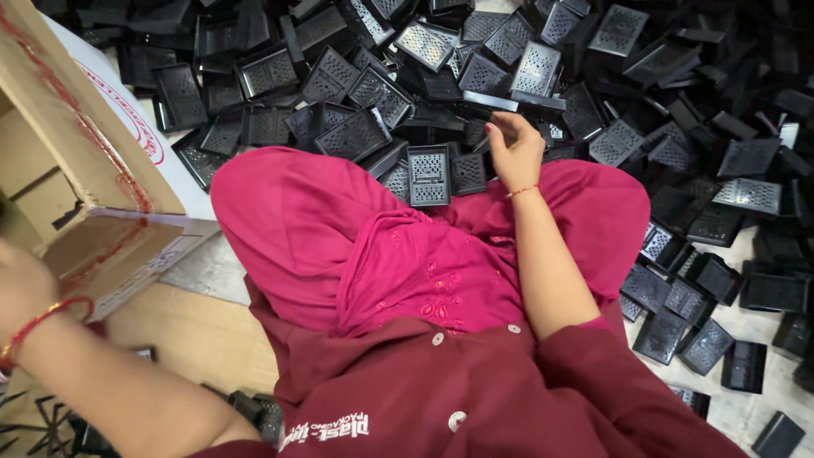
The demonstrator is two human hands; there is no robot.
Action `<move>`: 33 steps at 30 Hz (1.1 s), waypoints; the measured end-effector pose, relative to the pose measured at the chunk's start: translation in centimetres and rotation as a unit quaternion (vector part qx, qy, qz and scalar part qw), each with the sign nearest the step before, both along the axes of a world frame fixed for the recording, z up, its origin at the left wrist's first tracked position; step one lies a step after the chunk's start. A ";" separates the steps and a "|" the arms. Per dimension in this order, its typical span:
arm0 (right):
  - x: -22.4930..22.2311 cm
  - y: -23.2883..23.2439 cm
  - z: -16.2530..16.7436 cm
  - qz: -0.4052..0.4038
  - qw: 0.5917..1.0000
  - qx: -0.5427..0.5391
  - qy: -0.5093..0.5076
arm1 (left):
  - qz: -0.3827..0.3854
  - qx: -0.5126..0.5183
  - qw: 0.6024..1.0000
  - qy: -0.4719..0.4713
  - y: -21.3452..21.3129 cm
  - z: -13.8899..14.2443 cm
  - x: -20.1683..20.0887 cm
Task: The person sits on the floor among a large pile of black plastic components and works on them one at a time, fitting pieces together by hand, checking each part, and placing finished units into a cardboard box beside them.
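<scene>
Right hand point(514, 149) touches black trays point(429, 174).

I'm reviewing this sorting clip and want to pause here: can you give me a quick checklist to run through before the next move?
1. Right hand on the pile of black perforated plastic trays: ok.
2. Right hand's grip on a tray: cannot tell.
3. Left hand near the open brown cardboard box: ok.
4. Left hand holding anything: cannot tell, mostly out of frame.
5. Trays within reach by the pink-clothed lap: ok.

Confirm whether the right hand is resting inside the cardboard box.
No, the right hand reaches into the pile of black perforated trays, while the cardboard box sits far off beside the left hand.
</scene>
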State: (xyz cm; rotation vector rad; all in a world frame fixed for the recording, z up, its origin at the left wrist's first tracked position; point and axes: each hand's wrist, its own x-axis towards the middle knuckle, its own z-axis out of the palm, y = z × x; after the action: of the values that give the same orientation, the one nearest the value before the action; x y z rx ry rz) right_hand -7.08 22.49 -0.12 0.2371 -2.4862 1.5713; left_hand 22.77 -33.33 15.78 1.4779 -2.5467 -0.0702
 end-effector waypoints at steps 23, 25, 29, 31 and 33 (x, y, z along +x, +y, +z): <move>-5.9 -4.9 0.9 0.102 0.959 0.230 0.131 | -0.455 0.140 0.823 0.309 20.4 -3.9 -27.8; -4.5 -1.8 1.3 0.057 0.971 0.191 0.132 | -0.414 0.162 0.825 0.349 19.7 -6.8 -31.2; -1.7 3.0 1.5 0.038 0.971 0.226 0.061 | -0.311 0.184 0.834 0.417 16.4 -13.1 -33.1; -1.3 3.5 1.3 0.040 0.964 0.257 0.055 | -0.240 0.220 0.874 0.361 15.7 -14.9 -32.9; -1.5 3.1 1.2 0.056 0.968 0.246 -0.001 | -0.294 0.167 0.898 0.281 16.2 -15.3 -33.1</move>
State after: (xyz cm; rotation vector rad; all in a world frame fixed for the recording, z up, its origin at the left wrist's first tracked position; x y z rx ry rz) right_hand -8.61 25.55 1.07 0.4514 -2.8689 0.9552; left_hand -10.37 -17.12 0.50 0.5623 -2.4323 -0.9135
